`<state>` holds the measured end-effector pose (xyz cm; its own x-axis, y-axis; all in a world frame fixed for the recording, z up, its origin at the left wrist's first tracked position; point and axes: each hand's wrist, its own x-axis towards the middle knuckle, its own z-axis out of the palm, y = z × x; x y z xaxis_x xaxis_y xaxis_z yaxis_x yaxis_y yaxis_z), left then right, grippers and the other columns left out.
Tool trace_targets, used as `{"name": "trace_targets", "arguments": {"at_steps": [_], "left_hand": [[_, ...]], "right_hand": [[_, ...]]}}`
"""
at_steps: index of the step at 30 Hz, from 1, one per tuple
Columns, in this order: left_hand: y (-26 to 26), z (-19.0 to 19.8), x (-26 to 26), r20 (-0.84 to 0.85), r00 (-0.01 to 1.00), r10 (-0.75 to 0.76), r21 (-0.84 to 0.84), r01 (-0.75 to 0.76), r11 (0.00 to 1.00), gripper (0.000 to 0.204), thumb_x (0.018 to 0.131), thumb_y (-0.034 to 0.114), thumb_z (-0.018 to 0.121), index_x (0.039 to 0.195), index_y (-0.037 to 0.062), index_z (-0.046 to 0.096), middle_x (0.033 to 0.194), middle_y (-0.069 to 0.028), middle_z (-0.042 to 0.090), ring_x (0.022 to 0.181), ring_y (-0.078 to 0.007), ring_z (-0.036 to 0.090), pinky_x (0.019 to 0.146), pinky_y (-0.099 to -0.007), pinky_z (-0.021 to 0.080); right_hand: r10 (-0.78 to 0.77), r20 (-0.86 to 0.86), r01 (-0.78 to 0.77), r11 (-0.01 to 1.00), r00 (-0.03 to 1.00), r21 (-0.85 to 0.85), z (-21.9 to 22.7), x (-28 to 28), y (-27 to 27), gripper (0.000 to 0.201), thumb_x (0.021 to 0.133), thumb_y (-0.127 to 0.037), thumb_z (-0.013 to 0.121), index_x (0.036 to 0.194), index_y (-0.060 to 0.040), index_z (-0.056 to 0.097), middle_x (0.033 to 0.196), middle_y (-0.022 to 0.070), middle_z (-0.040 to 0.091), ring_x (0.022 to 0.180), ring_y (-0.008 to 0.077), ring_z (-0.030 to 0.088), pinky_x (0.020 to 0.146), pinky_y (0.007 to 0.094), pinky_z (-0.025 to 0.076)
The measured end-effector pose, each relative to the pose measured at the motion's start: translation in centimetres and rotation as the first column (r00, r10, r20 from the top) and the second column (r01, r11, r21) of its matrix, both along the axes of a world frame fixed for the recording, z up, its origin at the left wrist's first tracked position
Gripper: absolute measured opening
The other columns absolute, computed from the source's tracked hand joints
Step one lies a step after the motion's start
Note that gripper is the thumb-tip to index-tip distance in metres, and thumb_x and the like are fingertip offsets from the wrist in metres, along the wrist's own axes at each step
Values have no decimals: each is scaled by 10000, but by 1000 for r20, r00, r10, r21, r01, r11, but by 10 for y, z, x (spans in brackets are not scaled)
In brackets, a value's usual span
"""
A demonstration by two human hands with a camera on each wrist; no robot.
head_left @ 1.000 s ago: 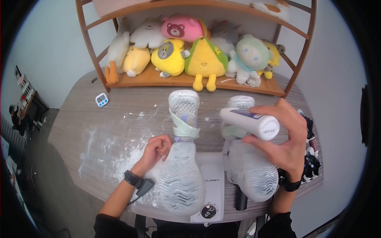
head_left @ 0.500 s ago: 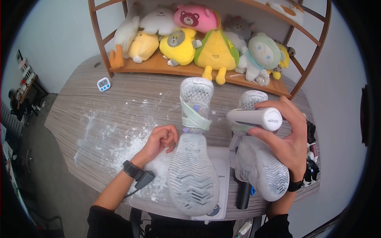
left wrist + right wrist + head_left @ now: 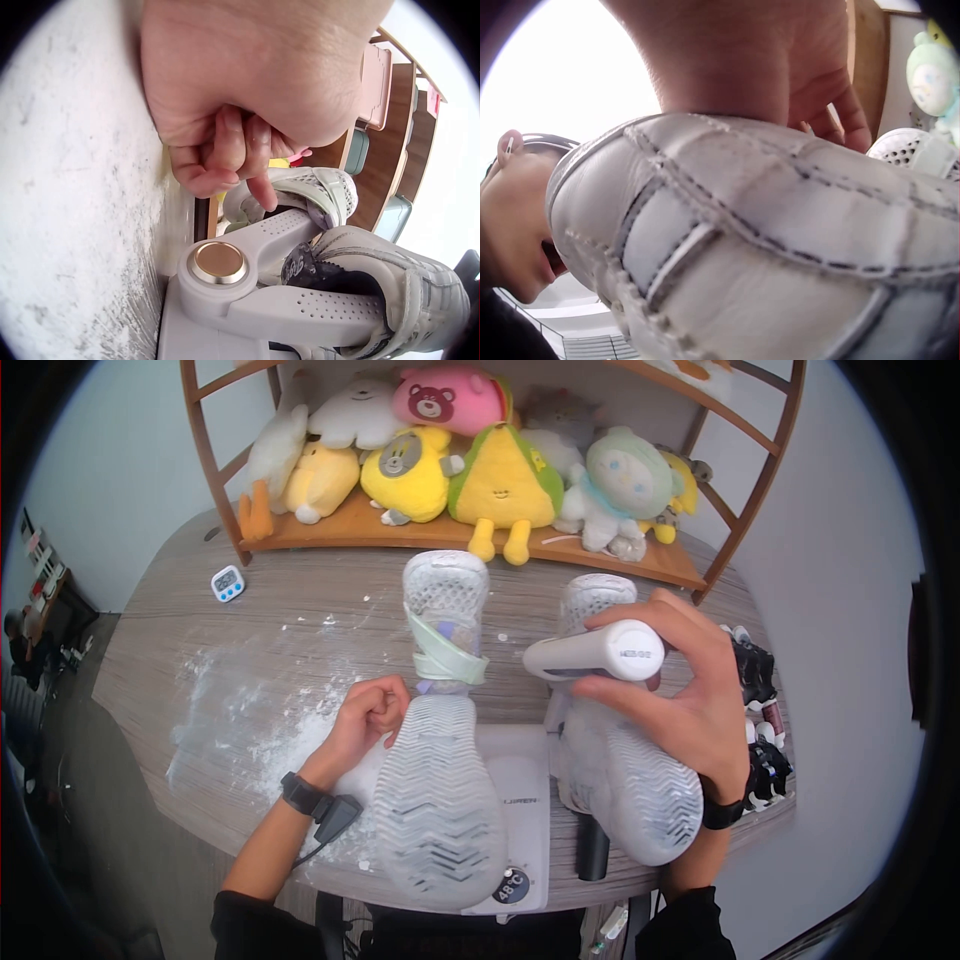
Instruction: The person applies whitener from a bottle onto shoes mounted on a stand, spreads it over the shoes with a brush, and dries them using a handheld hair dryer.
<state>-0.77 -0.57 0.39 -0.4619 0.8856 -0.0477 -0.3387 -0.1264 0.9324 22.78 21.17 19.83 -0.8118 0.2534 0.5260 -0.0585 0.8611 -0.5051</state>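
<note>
My right hand (image 3: 695, 705) grips a white plastic bottle (image 3: 580, 653) between thumb and fingers. It lies sideways, its printed base towards me, overlapping the right-hand back shoe (image 3: 597, 592). Beneath that hand is a white shoe (image 3: 655, 790), sole facing me; its stitched side fills much of the right wrist view. My left hand (image 3: 368, 718) rests on the powdery table, fingers loosely curled round nothing, beside a second sole-up shoe (image 3: 440, 800). Behind stands another mesh shoe (image 3: 445, 625) with a pale green strap. In the left wrist view, the shoes sit on perforated dryer arms (image 3: 330, 311).
White powder (image 3: 290, 745) is scattered over the table's left part. The dryer base (image 3: 525, 775) with a 48°C display stands between the front shoes. A small timer (image 3: 228, 584) lies at back left. Plush toys (image 3: 505, 485) fill the rear shelf. Black items (image 3: 765, 765) lie at right.
My right hand has rolled the bottle, bringing its label from the top to the underside, and has levelled its base end. The head view has shifted. My left hand stays by the shoe.
</note>
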Motion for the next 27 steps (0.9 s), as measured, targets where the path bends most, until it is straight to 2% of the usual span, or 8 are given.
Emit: {"name": "trace_targets", "arguments": {"at_steps": [8,11,19,23,25,27], "left_hand": [[0,-5,-1,3,1000,7,22,-7,1000,191,836,81,413,846,-25,571,599,46,336,535,-78,280,516,-251,308],[0,-7,-3,1,1000,7,11,-7,1000,192,835,77,408,850,-22,572,610,44,355,554,-78,294,548,-253,328],[-2,-5,-3,0,1000,12,-11,-12,1000,193,812,81,424,859,-26,578,681,-10,515,655,-107,494,661,-259,442],[1,2,6,-12,999,43,-42,-43,998,192,807,91,430,848,-25,578,725,-38,561,673,-121,512,670,-264,449],[3,7,13,1,989,150,-82,-150,985,188,799,98,432,822,-18,579,761,-58,596,685,-131,525,674,-266,451],[3,2,9,36,990,135,-87,-132,987,186,795,100,433,811,-14,579,759,-60,601,683,-133,526,669,-266,450]], "right_hand": [[-22,-106,23,1000,994,15,11,13,9,388,709,-205,930,1012,-47,748,848,22,676,667,105,550,561,245,401],[24,-100,-19,998,995,53,12,17,16,377,709,-201,923,1011,-55,751,832,20,664,667,107,550,557,248,397],[146,-2,-145,989,989,18,16,22,21,348,725,-193,906,1008,-70,746,834,13,638,670,113,531,559,260,387],[175,30,-176,984,984,11,17,25,23,323,733,-183,895,992,-74,738,830,11,627,650,124,505,556,266,373],[178,19,-178,984,984,8,18,26,25,320,734,-183,893,991,-75,737,831,9,628,651,123,506,557,266,375],[180,5,-180,984,984,4,19,28,27,317,735,-183,892,990,-77,736,832,8,630,652,122,508,557,265,377]]}}
